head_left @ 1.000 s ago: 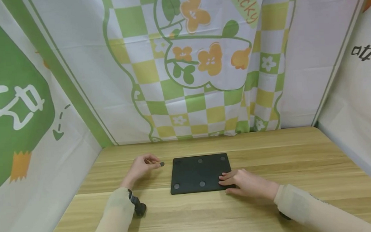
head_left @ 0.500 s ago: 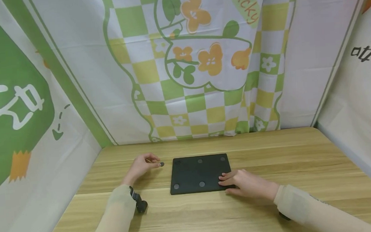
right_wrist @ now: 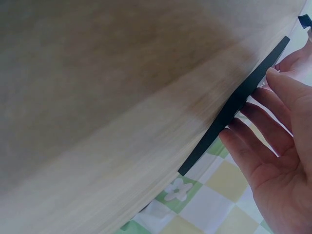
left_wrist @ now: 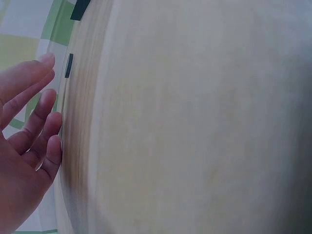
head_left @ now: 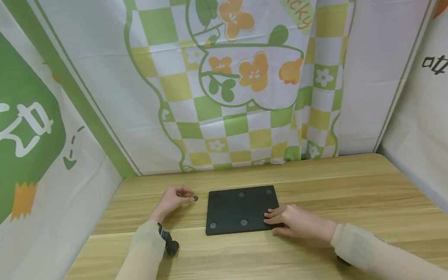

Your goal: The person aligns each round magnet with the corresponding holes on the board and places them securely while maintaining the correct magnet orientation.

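Observation:
A thin black rectangular board [head_left: 229, 209] lies on the wooden table, with several grey round pads [head_left: 244, 222] on its upper face. Its far left corner shows a darker mark in place of a grey pad. To its left is a small dark round disc [head_left: 195, 198], flat on the table. My left hand [head_left: 172, 200] is beside this disc, its fingertips right at the disc's left edge; the left wrist view shows a slight gap between the fingertips and the disc [left_wrist: 69, 66]. My right hand [head_left: 297, 221] rests its straight fingers on the board's near right corner, covering it.
The wooden table [head_left: 232, 265] extends around the board on all sides. A patterned curtain [head_left: 246, 125] hangs along its far edge. Printed cloth walls [head_left: 85, 162] stand at left and right. A black wrist camera [head_left: 171, 247] projects from the left sleeve.
The left wrist and its camera have shifted slightly to the right. Left fingertips, disc, board and right hand stay practically where they were.

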A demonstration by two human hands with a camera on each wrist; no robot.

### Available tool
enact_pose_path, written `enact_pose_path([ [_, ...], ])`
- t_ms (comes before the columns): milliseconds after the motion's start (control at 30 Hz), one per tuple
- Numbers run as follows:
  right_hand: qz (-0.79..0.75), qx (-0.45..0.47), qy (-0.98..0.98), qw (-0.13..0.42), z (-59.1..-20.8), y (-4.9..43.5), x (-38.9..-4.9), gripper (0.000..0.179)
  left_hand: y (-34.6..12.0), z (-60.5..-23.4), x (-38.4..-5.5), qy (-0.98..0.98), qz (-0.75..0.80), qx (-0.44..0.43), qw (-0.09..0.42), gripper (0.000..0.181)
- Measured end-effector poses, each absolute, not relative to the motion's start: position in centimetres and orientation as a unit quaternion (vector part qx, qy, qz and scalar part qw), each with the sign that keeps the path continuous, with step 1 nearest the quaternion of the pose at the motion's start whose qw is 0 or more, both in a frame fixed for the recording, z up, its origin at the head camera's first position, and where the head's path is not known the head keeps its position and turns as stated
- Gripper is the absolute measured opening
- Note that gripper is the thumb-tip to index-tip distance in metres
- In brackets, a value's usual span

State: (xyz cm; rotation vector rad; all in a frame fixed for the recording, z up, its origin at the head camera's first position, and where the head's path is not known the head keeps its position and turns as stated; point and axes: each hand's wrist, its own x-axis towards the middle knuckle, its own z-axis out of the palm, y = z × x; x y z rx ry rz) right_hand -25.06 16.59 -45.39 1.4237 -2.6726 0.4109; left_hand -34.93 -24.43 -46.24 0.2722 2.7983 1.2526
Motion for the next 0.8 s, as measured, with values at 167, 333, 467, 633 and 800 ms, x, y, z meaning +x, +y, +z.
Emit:
enact_pose_path([
  [167, 0.140, 0.464, -0.874, 0.038, -45.37, 16.62, -25.06, 0.035, -24.35, -46.30, -35.00, 0.906, 0.412, 0.090, 0.040, 0.025],
  [333, 0.142, 0.467, -0.872, 0.040, -45.40, 16.63, -25.12, 0.035, -24.26, -46.09, -34.94, 0.906, 0.410, 0.094, 0.047, 0.027],
  [467, 0.143, 0.471, -0.869, 0.045, -45.43, 16.67, -25.16, 0.035, -24.21, -45.90, -34.94, 0.907, 0.405, 0.099, 0.052, 0.026],
  [633, 0.147, 0.477, -0.865, 0.054, -45.42, 16.68, -25.16, 0.035, -24.24, -45.85, -35.06, 0.909, 0.400, 0.103, 0.054, 0.025],
  [800, 0.143, 0.474, -0.868, 0.047, -45.34, 16.68, -25.12, 0.035, -24.31, -45.87, -35.26, 0.911, 0.395, 0.099, 0.062, 0.025],
])
